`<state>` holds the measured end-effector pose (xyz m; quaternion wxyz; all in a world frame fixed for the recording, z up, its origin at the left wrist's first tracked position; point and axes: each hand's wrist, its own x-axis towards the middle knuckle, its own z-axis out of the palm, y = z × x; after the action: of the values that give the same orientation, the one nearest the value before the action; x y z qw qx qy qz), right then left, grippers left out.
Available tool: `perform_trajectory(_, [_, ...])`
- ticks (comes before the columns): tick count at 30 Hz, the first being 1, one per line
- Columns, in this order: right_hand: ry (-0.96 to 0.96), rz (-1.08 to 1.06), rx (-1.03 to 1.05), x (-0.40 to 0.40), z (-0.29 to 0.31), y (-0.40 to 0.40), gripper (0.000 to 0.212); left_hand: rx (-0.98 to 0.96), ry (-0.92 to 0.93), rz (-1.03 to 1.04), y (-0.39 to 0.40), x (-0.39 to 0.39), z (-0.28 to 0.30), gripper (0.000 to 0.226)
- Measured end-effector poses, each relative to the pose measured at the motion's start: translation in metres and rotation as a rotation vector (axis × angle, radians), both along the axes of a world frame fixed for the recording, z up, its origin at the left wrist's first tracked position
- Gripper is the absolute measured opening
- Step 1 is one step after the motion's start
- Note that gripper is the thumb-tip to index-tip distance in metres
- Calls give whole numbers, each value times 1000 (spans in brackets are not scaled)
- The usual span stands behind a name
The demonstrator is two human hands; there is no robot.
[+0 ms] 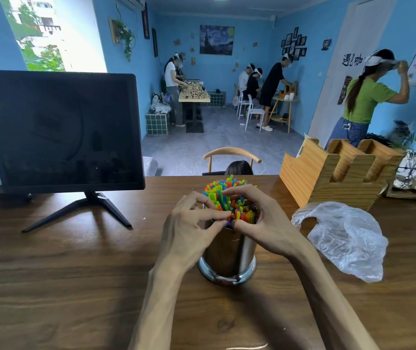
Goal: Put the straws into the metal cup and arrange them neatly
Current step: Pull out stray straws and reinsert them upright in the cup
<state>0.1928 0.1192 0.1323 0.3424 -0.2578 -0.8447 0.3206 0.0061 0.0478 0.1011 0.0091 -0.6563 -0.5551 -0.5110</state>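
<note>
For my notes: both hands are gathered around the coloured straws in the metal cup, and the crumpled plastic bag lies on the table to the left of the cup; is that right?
Not quite: in the head view the plastic bag lies to the right of the metal cup. The rest holds: the left hand and right hand gather the straws in it.

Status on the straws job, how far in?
Done: the straws already stand in the metal cup, and the plastic bag lies crumpled on the table. In hand: the left hand and right hand ring the bundle at the rim, fingers curled round it. Left: the tips sit at uneven heights, so levelling remains.
</note>
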Motion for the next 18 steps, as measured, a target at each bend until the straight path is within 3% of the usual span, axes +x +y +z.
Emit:
perform_trajectory(12, [7, -2, -30, -1, 0, 1, 50, -10, 16, 26, -5, 2, 6, 14])
perform_trajectory(18, [-12, -16, 36, 1, -3, 4, 27, -39, 44, 75, -5, 4, 9, 15])
